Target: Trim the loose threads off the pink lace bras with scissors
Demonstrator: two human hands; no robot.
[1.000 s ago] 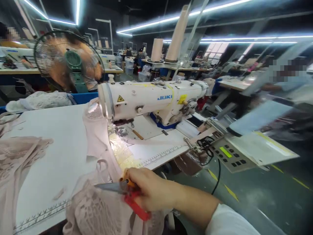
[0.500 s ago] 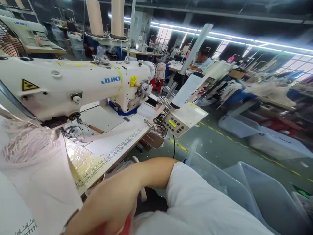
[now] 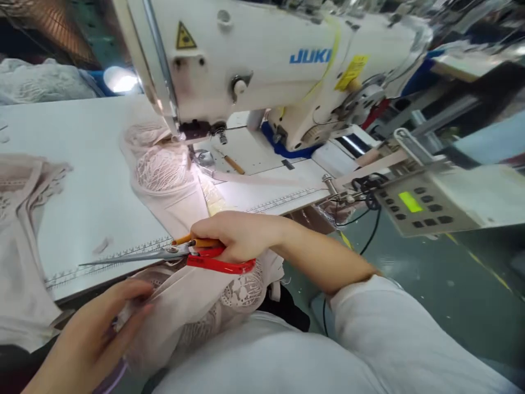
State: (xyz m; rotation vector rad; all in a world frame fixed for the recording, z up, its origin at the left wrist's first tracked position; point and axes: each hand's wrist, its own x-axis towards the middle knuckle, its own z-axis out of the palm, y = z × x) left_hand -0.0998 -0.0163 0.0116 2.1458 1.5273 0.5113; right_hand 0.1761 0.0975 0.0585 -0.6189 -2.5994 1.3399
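My right hand (image 3: pixel 233 235) is closed around the red-handled scissors (image 3: pixel 221 265), whose long blades point left over the table's edge. An orange handle of a second tool (image 3: pixel 205 242) also shows at its fingers; its kind is unclear. Below, my left hand (image 3: pixel 94 328) grips a pale pink lace bra (image 3: pixel 176 306), which hangs over my lap, partly hidden by the hands. Another pale pink bra (image 3: pixel 164 169) lies under the needle area of the white sewing machine (image 3: pixel 254 60).
More pale pink garments (image 3: pixel 20 230) lie at the left of the white table (image 3: pixel 94 137). A small orange-handled tool (image 3: pixel 233 164) rests on the machine bed. A control box (image 3: pixel 426 202) with a band feed stands at the right, and a ruler strip (image 3: pixel 283 201) runs along the front edge.
My view has swung left and down. The scissors, barely seen before as red at the bottom edge, are now in full view in my right hand, and my left hand has come into view.
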